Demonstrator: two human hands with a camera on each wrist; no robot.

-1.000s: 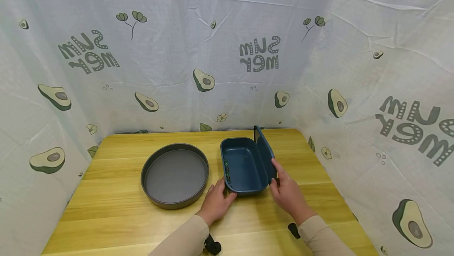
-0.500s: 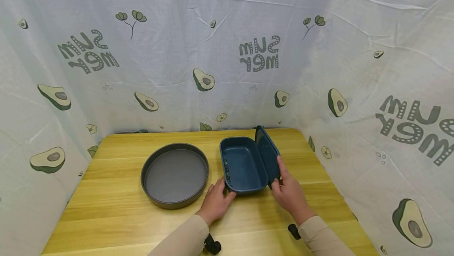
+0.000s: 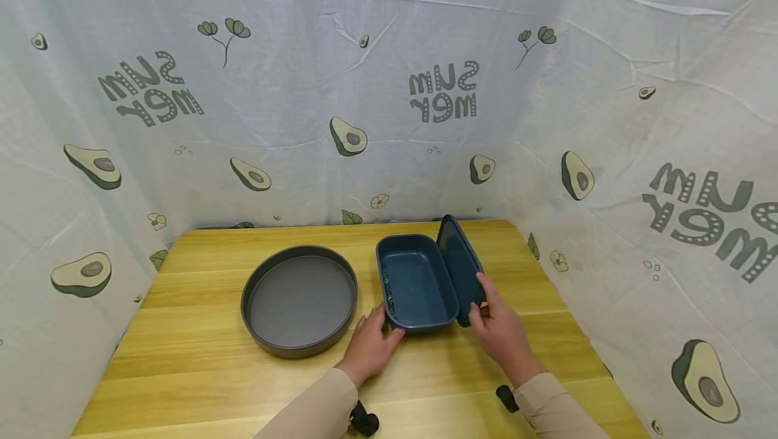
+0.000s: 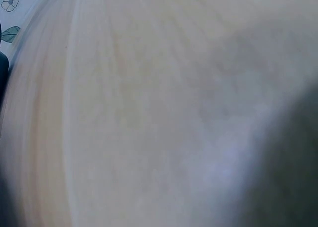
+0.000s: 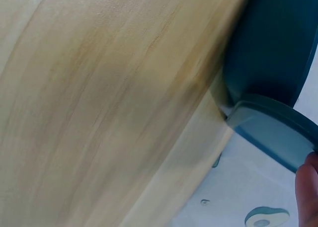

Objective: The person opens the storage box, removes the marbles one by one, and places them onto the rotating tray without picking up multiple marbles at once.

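A dark blue rectangular box (image 3: 419,290) stands on the table with its lid (image 3: 460,267) raised along the right side, leaning outward. Small dark green and reddish bits (image 3: 387,294) line the inside of its left wall. My left hand (image 3: 369,348) grips the box's near left corner, thumb on the front wall and fingers along the left side. With thumb and fingers, my right hand (image 3: 501,331) holds the near end of the lid. In the right wrist view, a fingertip (image 5: 308,182) meets the lid's edge (image 5: 271,130). The left wrist view catches mostly bare tabletop.
Left of the box is a round grey pan (image 3: 300,300), close to my left hand. Black straps (image 3: 365,420) hang at both wrists. A printed white cloth (image 3: 389,182) hangs behind the wooden table (image 3: 182,358) and along its sides.
The lid has swung farther outward to the right, with my right hand moving along with it. My left hand and the box have stayed nearly in place.
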